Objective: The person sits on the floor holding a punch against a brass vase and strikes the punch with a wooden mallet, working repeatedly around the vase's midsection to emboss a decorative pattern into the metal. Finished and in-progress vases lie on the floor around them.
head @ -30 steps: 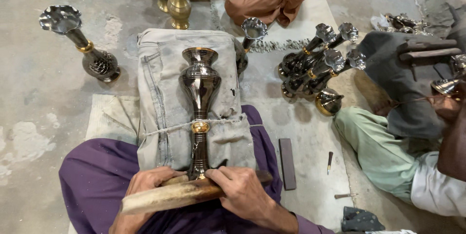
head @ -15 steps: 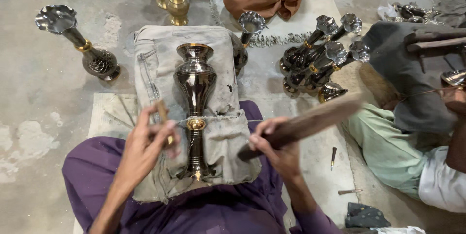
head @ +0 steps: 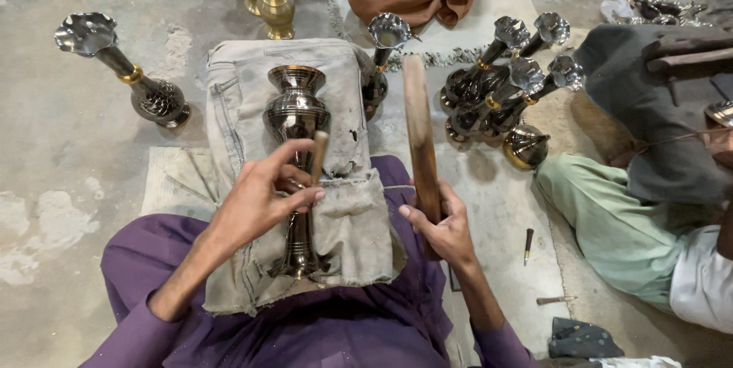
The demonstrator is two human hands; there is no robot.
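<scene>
A dark polished metal vase point(head: 296, 146) lies on its back along a grey padded cloth point(head: 252, 108) across my lap, its wide mouth pointing away from me and its narrow stem and foot toward me. A brass ring circles its stem under my left hand point(head: 259, 198). In that hand I pinch a short wooden-handled punch point(head: 318, 156), tilted, its tip set on the vase's neck. My right hand point(head: 447, 227) grips a long flat wooden stick point(head: 419, 135) by its lower end, standing upright just beside the cloth.
</scene>
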